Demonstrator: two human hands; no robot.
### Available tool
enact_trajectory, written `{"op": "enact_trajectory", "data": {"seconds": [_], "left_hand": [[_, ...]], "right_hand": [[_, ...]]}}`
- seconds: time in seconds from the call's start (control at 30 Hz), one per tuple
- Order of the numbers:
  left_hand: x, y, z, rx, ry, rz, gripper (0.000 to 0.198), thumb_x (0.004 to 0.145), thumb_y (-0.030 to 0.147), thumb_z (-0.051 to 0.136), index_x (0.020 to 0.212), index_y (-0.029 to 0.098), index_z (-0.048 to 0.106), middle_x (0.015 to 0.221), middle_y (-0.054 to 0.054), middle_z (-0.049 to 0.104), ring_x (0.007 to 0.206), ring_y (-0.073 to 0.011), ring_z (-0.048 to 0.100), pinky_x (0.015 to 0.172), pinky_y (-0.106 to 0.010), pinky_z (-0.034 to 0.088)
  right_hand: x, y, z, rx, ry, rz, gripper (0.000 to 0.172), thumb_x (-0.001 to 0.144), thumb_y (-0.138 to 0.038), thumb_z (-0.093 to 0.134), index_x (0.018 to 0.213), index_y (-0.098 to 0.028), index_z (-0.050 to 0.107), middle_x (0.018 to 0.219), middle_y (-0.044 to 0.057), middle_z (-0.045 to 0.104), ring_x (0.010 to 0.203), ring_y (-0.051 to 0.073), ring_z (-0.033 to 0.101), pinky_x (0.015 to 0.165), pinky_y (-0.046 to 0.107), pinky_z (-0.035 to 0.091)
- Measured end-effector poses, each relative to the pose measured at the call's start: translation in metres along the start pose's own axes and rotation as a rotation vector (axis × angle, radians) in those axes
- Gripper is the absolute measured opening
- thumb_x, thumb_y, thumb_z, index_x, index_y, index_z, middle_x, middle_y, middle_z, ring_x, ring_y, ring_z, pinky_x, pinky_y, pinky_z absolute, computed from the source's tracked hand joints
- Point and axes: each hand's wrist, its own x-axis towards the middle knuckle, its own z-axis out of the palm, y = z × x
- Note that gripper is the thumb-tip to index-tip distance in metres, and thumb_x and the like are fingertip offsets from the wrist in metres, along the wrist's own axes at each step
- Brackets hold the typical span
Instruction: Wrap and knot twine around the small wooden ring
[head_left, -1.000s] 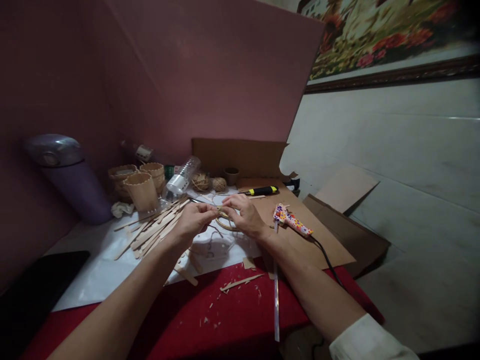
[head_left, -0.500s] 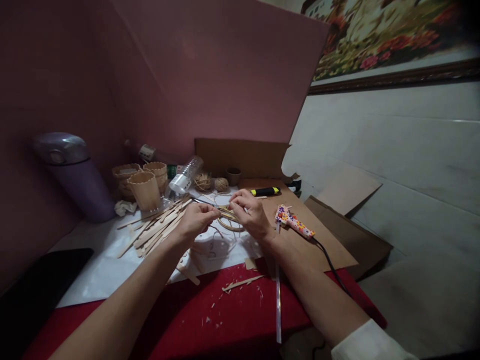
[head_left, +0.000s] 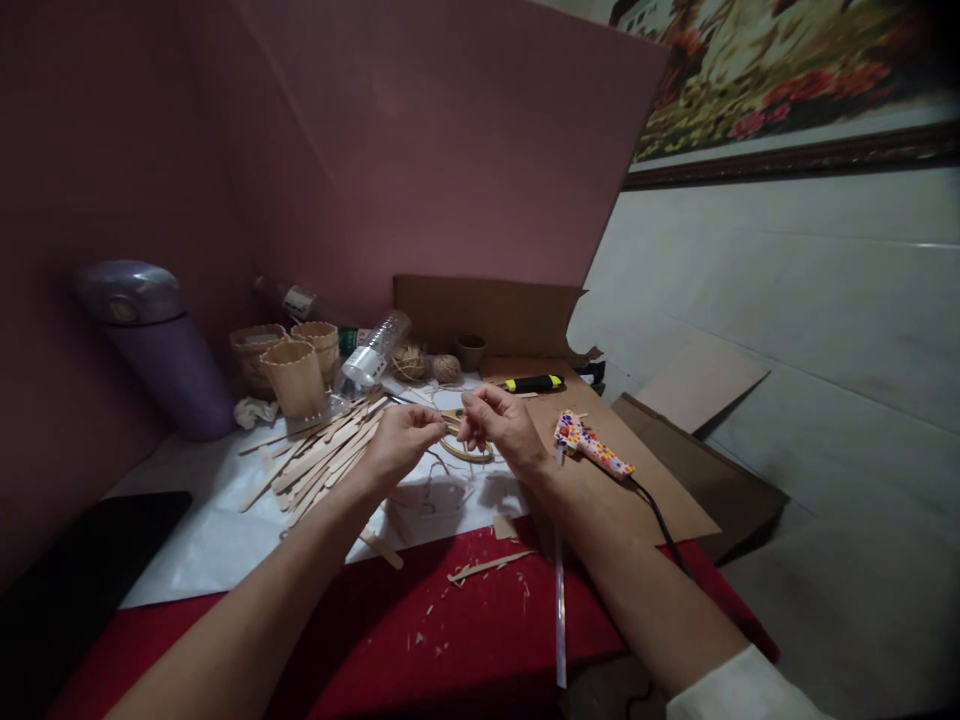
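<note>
My left hand (head_left: pixel 405 440) is pinched closed over the middle of the white sheet, its fingertips pointing right. My right hand (head_left: pixel 499 425) faces it a short gap away, fingers curled in with thumb against index finger. Whatever lies in either pinch is too fine to make out. Under and behind the fingers is a pair of scissors (head_left: pixel 472 456) with gold-coloured handle loops, partly covered by my hands. Thin strands of twine (head_left: pixel 437 462) lie on the sheet below. Close to my left hand spreads a pile of flat wooden sticks (head_left: pixel 319 465).
Wooden cups (head_left: pixel 294 380), a clear plastic bottle (head_left: pixel 375 350), twine balls (head_left: pixel 446 369) and a purple flask (head_left: pixel 169 365) stand behind. On the cardboard at right lie a yellow-black cutter (head_left: pixel 534 384) and a flowered glue gun (head_left: pixel 592 447) with its cord. Wood scraps (head_left: pixel 487 568) litter the red cloth.
My right hand's fingers have curled further in and shifted slightly, showing less of the scissors' loops. My left hand remains pinched at nearly the same spot. The whole view has shifted slightly.
</note>
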Motion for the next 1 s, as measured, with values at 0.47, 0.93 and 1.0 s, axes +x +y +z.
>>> {"op": "enact_trajectory", "data": {"seconds": [0.47, 0.93, 1.0], "left_hand": [[-0.012, 0.004, 0.007, 0.797, 0.123, 0.255, 0.025, 0.077, 0.027, 0.048, 0.082, 0.020, 0.071, 0.068, -0.006, 0.067, 0.063, -0.0169, 0.055, 0.060, -0.027, 0.031], [-0.004, 0.006, -0.001, -0.191, -0.209, -0.154, 0.020, 0.065, 0.032, 0.066, 0.063, 0.013, 0.057, 0.041, 0.009, 0.031, 0.037, -0.0033, 0.020, 0.039, -0.021, 0.012], [-0.004, 0.007, -0.004, -0.218, -0.250, -0.187, 0.021, 0.065, 0.032, 0.067, 0.061, 0.014, 0.056, 0.041, 0.009, 0.029, 0.037, -0.0027, 0.018, 0.039, -0.021, 0.009]], "right_hand": [[0.002, 0.007, -0.003, -0.433, -0.113, 0.237, 0.014, 0.075, -0.021, 0.049, 0.076, -0.014, 0.062, 0.044, -0.004, 0.050, 0.036, 0.008, 0.044, 0.038, 0.019, 0.032], [-0.002, -0.010, -0.004, -0.671, -0.057, -0.090, 0.012, 0.079, -0.021, 0.048, 0.071, -0.015, 0.056, 0.051, -0.005, 0.043, 0.051, 0.008, 0.037, 0.051, 0.021, 0.027], [-0.002, -0.011, -0.005, -0.658, -0.080, -0.073, 0.013, 0.079, -0.022, 0.050, 0.071, -0.014, 0.057, 0.051, -0.005, 0.043, 0.050, 0.007, 0.036, 0.050, 0.021, 0.027]]}}
